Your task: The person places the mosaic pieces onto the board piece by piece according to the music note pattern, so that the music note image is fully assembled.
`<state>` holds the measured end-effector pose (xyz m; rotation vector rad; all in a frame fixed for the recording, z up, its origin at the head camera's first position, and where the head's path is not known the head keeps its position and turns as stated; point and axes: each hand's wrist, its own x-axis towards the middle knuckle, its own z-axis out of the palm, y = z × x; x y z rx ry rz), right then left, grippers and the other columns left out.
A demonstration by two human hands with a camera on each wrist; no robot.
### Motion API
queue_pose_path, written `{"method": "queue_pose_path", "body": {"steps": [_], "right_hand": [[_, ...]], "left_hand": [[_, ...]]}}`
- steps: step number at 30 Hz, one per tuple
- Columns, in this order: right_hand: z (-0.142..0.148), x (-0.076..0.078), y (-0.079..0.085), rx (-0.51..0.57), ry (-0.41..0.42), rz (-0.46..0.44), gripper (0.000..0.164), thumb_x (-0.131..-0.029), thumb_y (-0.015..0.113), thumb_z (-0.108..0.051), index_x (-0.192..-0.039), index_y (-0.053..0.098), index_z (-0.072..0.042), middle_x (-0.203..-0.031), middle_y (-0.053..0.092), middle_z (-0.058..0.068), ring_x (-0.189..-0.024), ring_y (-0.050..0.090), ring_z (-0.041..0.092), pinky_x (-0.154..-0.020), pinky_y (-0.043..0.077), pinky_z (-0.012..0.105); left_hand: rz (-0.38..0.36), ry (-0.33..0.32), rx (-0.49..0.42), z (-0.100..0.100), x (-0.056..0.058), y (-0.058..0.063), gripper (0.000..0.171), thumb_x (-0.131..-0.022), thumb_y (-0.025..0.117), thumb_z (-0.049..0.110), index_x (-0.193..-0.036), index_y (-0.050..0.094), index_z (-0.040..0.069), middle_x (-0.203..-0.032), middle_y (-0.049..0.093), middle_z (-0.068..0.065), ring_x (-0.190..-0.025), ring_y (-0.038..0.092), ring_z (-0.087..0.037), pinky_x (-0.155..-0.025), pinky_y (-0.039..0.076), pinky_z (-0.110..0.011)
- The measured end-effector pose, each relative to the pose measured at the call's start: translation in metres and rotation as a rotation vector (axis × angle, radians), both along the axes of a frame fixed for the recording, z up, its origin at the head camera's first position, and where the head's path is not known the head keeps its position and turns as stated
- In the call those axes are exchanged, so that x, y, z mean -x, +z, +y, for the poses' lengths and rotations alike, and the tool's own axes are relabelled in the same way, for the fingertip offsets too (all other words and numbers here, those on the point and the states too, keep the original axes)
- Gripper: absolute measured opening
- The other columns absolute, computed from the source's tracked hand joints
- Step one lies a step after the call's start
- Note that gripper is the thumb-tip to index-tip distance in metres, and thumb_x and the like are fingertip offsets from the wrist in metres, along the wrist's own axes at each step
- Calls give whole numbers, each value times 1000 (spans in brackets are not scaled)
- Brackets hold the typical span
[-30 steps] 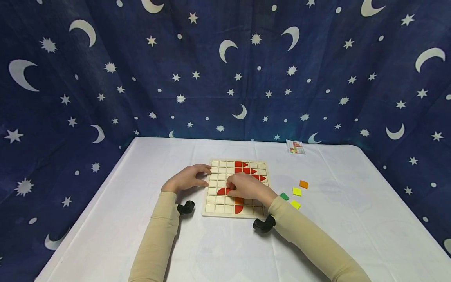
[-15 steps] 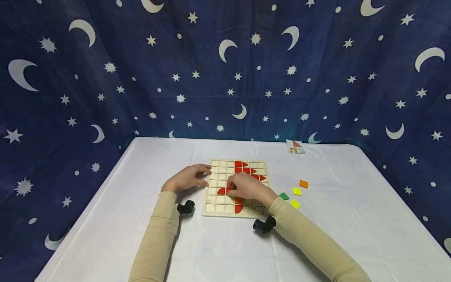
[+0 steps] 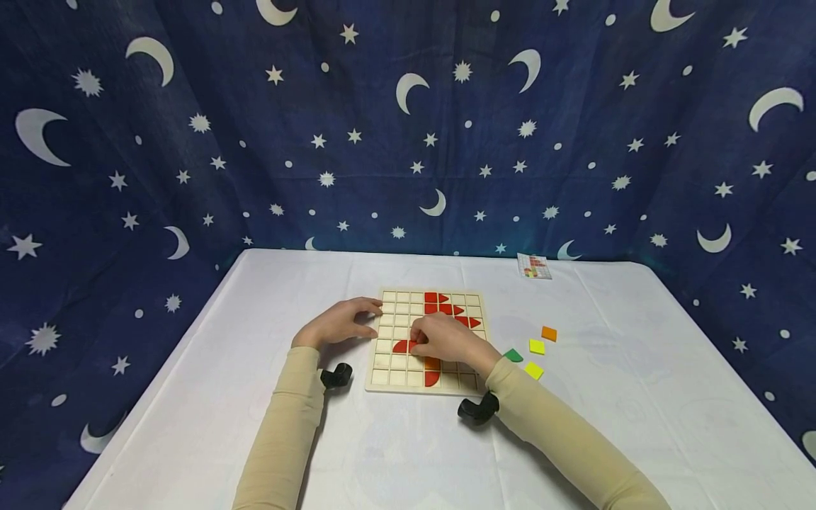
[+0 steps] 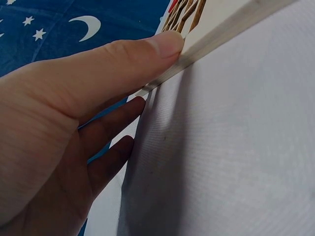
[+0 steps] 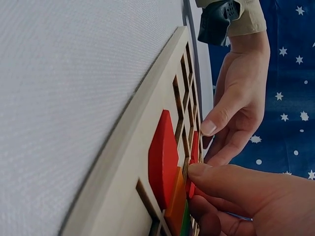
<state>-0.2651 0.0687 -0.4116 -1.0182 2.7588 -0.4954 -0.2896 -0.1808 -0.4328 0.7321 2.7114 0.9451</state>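
A pale wooden grid board lies on the table, with red tiles and an orange tile set in its cells. My right hand is over the middle of the board; thumb and bent fingers pinch a small red tile at a cell. That hand covers part of the grid in the head view. At the board's left edge is my left hand, its thumb touching the rim and its fingers extended, loosely spread. A green tile shows beside the orange one in the right wrist view.
Right of the board lie loose tiles: a green one, a yellow one, another yellow one and an orange one. A pattern card rests at the back of the white-covered table. A starry cloth hangs behind.
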Motion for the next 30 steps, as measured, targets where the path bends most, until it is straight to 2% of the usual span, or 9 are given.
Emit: {"method": "queue_pose_path", "body": {"steps": [8, 13, 16, 20, 24, 30], "right_hand": [[3, -1, -2, 16, -9, -18, 13, -85, 77, -21, -91, 69, -12, -80, 65, -7, -76, 58, 8, -71, 50, 26], [15, -2, 7, 83, 5, -26, 12, -87, 75, -20, -92, 69, -10, -78, 63, -7, -71, 55, 8, -69, 49, 27], [32, 0, 14, 138, -7, -19, 9, -89, 73, -18, -91, 69, -10, -75, 61, -6, -67, 52, 10, -64, 46, 28], [63, 3, 23, 158, -90, -20, 13, -90, 71, -20, -97, 71, -8, -79, 61, -5, -68, 50, 12, -62, 45, 27], [98, 4, 30, 145, -179, -33, 21, -89, 71, -20, -104, 71, -5, -83, 63, -2, -71, 52, 14, -62, 45, 29], [144, 2, 35, 98, -248, -71, 27, -89, 70, -20, -109, 69, -1, -87, 64, 0, -75, 53, 14, -65, 46, 29]], "left_hand": [[-7, -1, -2, 2, 0, -1, 44, -85, 77, 19, -125, 64, 5, -146, 49, -9, -139, 38, -29, -116, 29, -44], [-6, -1, 3, 2, -1, -1, 44, -85, 77, 20, -125, 64, 6, -146, 48, -8, -139, 37, -28, -116, 29, -43], [-8, -1, 3, 2, -1, -1, 44, -86, 76, 20, -125, 63, 6, -147, 48, -8, -140, 37, -28, -116, 29, -43], [-3, -7, 5, 2, -1, -1, 44, -86, 76, 19, -125, 63, 5, -147, 48, -9, -140, 37, -29, -116, 29, -44], [-1, -11, 8, 1, -1, -1, 44, -86, 76, 20, -126, 63, 5, -147, 47, -10, -140, 37, -30, -116, 29, -44], [4, -9, 5, 0, 0, 0, 44, -86, 76, 19, -125, 63, 5, -147, 48, -10, -139, 37, -30, -115, 30, -45]]}}
